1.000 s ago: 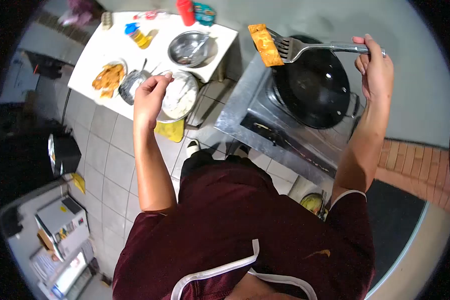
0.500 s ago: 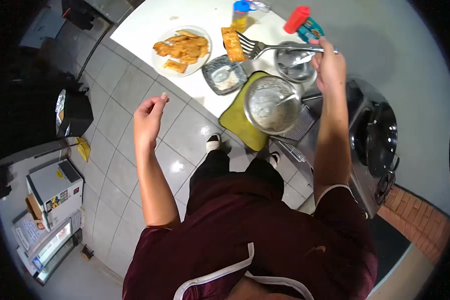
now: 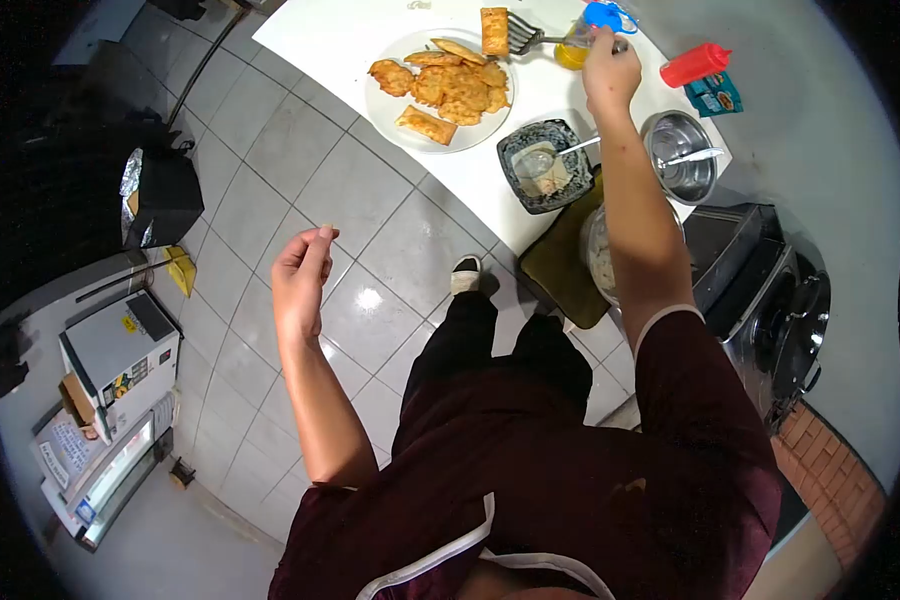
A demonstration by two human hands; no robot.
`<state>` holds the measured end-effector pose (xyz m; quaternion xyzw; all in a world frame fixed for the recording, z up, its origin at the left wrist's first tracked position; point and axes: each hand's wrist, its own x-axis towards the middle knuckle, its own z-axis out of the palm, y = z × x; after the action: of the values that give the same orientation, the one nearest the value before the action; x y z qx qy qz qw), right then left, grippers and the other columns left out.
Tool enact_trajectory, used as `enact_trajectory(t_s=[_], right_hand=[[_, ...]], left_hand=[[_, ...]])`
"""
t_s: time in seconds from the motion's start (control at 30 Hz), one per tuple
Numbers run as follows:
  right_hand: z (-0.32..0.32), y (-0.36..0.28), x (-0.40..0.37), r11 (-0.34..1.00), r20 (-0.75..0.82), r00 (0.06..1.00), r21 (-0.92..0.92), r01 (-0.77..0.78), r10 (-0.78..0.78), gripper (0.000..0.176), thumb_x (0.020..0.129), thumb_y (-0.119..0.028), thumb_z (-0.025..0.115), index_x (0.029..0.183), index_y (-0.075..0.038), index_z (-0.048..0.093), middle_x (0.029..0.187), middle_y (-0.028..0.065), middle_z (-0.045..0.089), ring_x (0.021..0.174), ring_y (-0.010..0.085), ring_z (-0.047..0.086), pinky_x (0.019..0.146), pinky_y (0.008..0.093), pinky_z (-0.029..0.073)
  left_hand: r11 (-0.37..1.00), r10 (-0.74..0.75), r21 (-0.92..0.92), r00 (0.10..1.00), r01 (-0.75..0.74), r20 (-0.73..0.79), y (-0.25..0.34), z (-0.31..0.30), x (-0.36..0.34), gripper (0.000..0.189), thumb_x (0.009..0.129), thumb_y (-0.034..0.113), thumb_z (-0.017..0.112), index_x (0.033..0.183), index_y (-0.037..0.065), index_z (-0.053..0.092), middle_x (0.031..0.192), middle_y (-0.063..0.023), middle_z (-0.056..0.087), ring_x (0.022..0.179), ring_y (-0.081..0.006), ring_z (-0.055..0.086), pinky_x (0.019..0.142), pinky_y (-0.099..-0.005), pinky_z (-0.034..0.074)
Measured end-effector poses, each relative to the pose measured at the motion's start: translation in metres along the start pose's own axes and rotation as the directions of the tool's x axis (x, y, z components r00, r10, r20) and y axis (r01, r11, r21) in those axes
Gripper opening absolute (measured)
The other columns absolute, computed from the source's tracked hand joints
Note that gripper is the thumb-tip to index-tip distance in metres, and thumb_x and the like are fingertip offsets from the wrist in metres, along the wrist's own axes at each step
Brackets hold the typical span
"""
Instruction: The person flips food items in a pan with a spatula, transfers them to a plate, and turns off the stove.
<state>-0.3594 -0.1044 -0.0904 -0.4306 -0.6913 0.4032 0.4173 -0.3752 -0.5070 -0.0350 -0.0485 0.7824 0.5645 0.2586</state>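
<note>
My right hand point(image 3: 611, 72) is closed around the handle of a large metal fork point(image 3: 526, 36). At the fork's tines is a golden rectangular fried piece point(image 3: 495, 31), over the right edge of a white plate point(image 3: 385, 112). Several fried pieces point(image 3: 460, 88) lie on that plate, with one rectangular piece point(image 3: 426, 126) near its front rim. My left hand point(image 3: 304, 268) is raised over the floor, fingers curled and thumb against them, touching no object. A dark square dish point(image 3: 536, 197) with a spoon and pale contents sits right of the plate.
A blue-capped bottle point(image 3: 571, 55), a red bottle point(image 3: 692, 66) and a teal packet point(image 3: 715, 95) are on the white table point(image 3: 315, 28). A metal bowl point(image 3: 705, 185) holds a spoon. My right forearm partly covers a larger bowl point(image 3: 598, 255). A wok point(image 3: 805, 335) is at the right.
The fork and fried piece have moved from above the dish toward the plate. My view has shifted, so the table items appear farther right. My left hand remains raised and curled.
</note>
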Motion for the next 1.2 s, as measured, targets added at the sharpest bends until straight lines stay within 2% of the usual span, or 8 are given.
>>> enact_trajectory(t_s=[0.03,0.1,0.17,0.23,0.27,0.33,0.43,1.2], right_hand=[[0.007,0.002,0.0,1.0,0.006,1.0,-0.002,-0.003,0.003,0.033,0.083,-0.033,0.052,0.086,-0.002,0.065,0.066,0.0113,0.062,0.061,0.0209,0.058,0.063,0.034,0.045],[0.022,0.001,-0.002,0.946,0.139,0.948,-0.117,0.303,-0.286,0.03,0.084,-0.031,0.053,0.089,-0.005,0.065,0.069,0.0132,0.063,0.062,0.0219,0.059,0.063,0.0329,0.046],[0.029,-0.001,-0.018,0.922,0.2,0.912,-0.081,0.379,-0.358,0.023,0.084,-0.026,0.055,0.091,-0.006,0.065,0.071,0.014,0.063,0.063,0.0225,0.06,0.061,0.0308,0.047],[0.024,-0.003,-0.035,0.782,0.423,0.693,0.066,0.619,-0.584,0.016,0.083,-0.017,0.058,0.091,-0.005,0.064,0.072,0.0125,0.064,0.063,0.0229,0.06,0.059,0.0295,0.047],[0.02,-0.003,-0.042,0.78,0.426,0.689,0.067,0.622,-0.586,0.016,0.083,-0.017,0.058,0.091,-0.005,0.064,0.072,0.0125,0.064,0.063,0.0229,0.06,0.059,0.0295,0.047],[0.009,-0.007,-0.055,0.599,0.39,0.529,0.078,0.797,-0.754,0.012,0.079,-0.013,0.062,0.087,-0.005,0.063,0.068,0.011,0.059,0.063,0.027,0.057,0.059,0.0343,0.046],[-0.009,-0.015,-0.062,0.579,0.464,0.517,-0.013,0.815,-0.719,0.013,0.078,-0.013,0.064,0.089,-0.006,0.063,0.066,0.0094,0.058,0.063,0.0259,0.057,0.06,0.0335,0.045],[-0.019,0.004,-0.043,0.659,0.322,0.608,0.072,0.749,-0.726,0.013,0.077,-0.01,0.065,0.089,-0.004,0.064,0.078,0.0112,0.065,0.07,0.026,0.061,0.063,0.0315,0.049]], left_hand=[[0.998,-0.029,-0.06,0.999,0.03,0.031,0.0,-0.002,0.001,0.025,0.085,0.026,0.06,0.09,0.001,0.061,0.058,0.0069,0.039,0.053,-0.0033,0.031,0.049,-0.0199,0.022],[0.998,-0.038,-0.051,0.999,0.039,0.02,-0.001,-0.007,0.005,0.026,0.085,0.026,0.059,0.091,0.0,0.061,0.058,0.0068,0.039,0.053,-0.0033,0.032,0.049,-0.0198,0.022],[0.998,-0.039,-0.042,0.999,0.04,0.012,0.0,-0.011,0.009,0.026,0.086,0.026,0.058,0.091,0.0,0.061,0.058,0.0067,0.039,0.053,-0.0034,0.032,0.05,-0.0197,0.022],[0.998,-0.052,-0.032,0.999,0.052,-0.007,0.004,-0.013,0.01,0.027,0.086,0.026,0.058,0.091,0.0,0.061,0.059,0.0066,0.039,0.054,-0.0035,0.032,0.05,-0.0198,0.022],[0.998,-0.054,-0.037,0.999,0.054,-0.008,0.004,-0.013,0.011,0.027,0.086,0.026,0.058,0.091,0.0,0.061,0.059,0.0066,0.039,0.054,-0.0035,0.032,0.05,-0.0198,0.022],[0.997,-0.056,-0.057,0.998,0.056,0.006,0.004,-0.014,0.014,0.027,0.086,0.026,0.058,0.091,0.0,0.061,0.059,0.0066,0.039,0.054,-0.0037,0.031,0.05,-0.0198,0.022],[0.997,-0.06,-0.05,0.998,0.061,0.01,0.005,-0.009,0.017,0.026,0.086,0.025,0.058,0.091,0.0,0.061,0.059,0.0066,0.038,0.054,-0.0039,0.031,0.051,-0.0199,0.023],[0.999,-0.034,-0.024,0.995,0.037,0.096,0.01,0.007,0.017,0.024,0.085,0.025,0.058,0.09,0.001,0.061,0.061,0.0067,0.04,0.056,-0.0043,0.033,0.052,-0.0203,0.025]])
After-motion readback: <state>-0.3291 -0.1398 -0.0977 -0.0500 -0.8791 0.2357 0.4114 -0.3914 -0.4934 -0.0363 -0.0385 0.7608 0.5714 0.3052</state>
